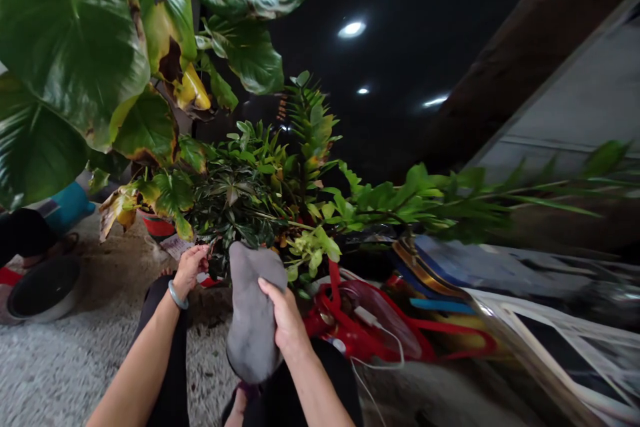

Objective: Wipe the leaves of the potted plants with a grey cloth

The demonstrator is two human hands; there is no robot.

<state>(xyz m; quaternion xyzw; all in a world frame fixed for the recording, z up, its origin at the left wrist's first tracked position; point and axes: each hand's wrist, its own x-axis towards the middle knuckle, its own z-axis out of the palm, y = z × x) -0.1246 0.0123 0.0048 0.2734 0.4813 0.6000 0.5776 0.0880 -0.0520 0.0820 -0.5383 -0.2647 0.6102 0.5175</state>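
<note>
My right hand [286, 320] grips a soft grey cloth [254, 307] by its right edge, thumb on top. The cloth hangs in front of my knees, its upper end close to a bushy dark-leaved plant [233, 197]. My left hand [191, 267], with a pale bangle [177, 296] at the wrist, is left of the cloth. Its fingertips are pinched together at the lower edge of the dark foliage. Whatever is between them is too small to make out.
Large glossy leaves [75, 47], some browned, overhang the upper left, above a red pot [159, 223]. A dark basin [45, 287] stands at left, near another person's dark-clothed leg. To the right are a red bag [360, 327] with a white cable [395, 363] and blurred stacked items [550, 320].
</note>
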